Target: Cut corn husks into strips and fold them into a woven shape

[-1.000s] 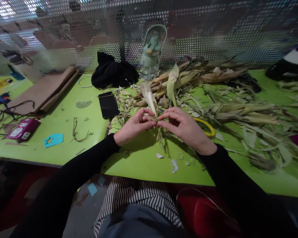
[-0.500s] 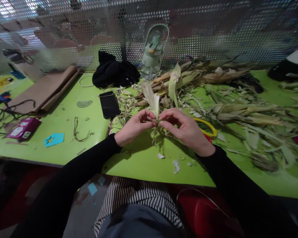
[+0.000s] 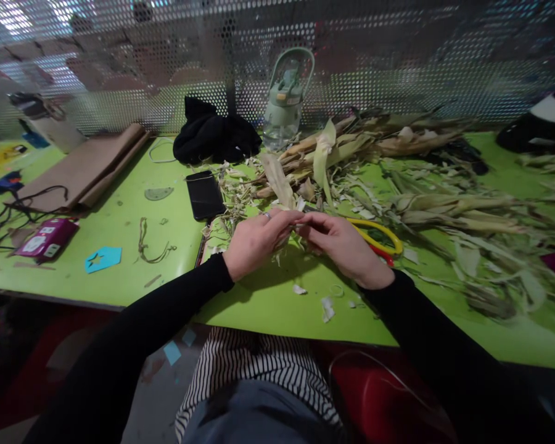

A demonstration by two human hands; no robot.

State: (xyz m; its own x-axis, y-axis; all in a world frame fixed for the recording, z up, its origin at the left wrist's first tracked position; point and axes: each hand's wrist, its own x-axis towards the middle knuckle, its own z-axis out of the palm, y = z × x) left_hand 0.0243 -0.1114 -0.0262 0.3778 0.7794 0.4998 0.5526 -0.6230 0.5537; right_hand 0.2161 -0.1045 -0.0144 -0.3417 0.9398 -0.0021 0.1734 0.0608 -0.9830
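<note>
From the head view, we have our left hand closed on the base of a husk, which sticks up beyond our fingers over the green table. Our right hand meets it, fingertips drawn narrow; we cannot tell what they pinch. Scissors lie just beside.

Is a bright green table. Carries husks in a heap along the far edge and on toward the right, with a bottle and a black cloth just beside them at that edge. Holds a phone nearer the middle. Has brown paper at the left toward the far edge, then a purple box and a blue paper piece closer to the near edge. Bears yellow-handled scissors mid-table and white scraps by the near edge.
</note>
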